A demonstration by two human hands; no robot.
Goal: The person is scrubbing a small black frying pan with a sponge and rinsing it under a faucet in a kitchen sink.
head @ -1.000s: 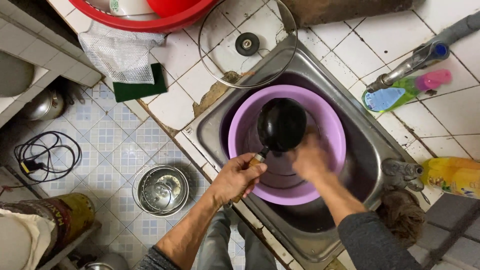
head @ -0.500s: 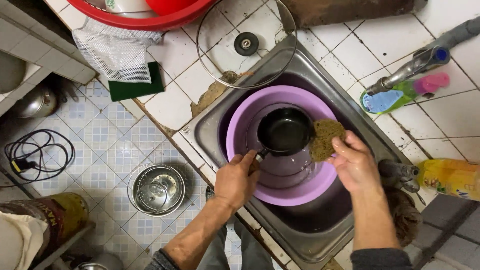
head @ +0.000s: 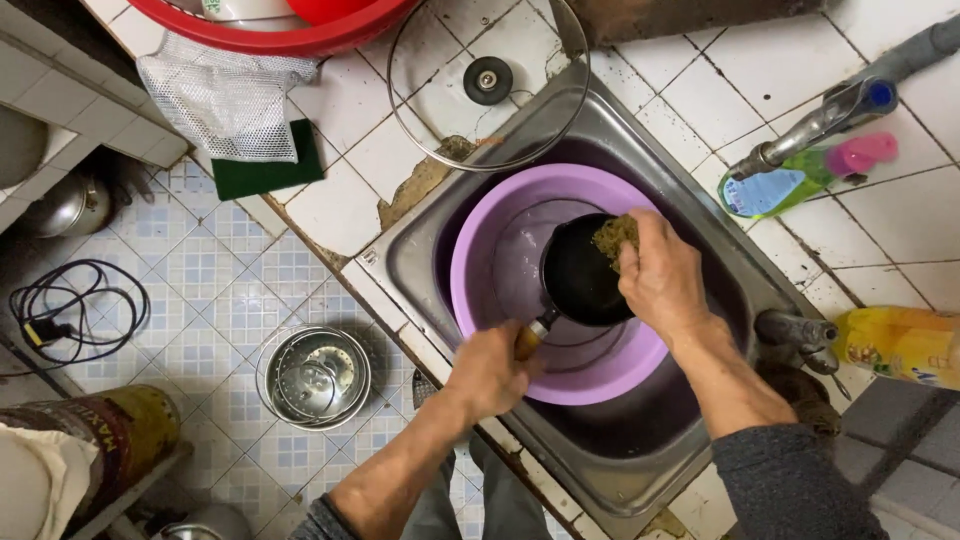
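Here, left hand (head: pixel 490 368) gripping pan (head: pixel 583 272), right hand (head: pixel 660 275) pressing sponge (head: pixel 612 236)

One view only, from a camera worn on the head, looking almost straight down. It sits above the square stainless steel sink (head: pixel 620 440), which fills the centre and lower right of the frame. Near enough that both forearms enter from the bottom edge and the round purple plastic basin (head: pixel 490 270) shows in full. Top of frame takes in the white tiled counter (head: pixel 700 90), up to the rim of a red plastic tub (head: pixel 290 40) and a clear glass pot lid (head: pixel 440 100). Left side drops past the counter edge to the blue-patterned tiled floor (head: pixel 210 270) far below. Right edge reaches a grey metal tap (head: pixel 810 125). No second view, so no overlap to note.
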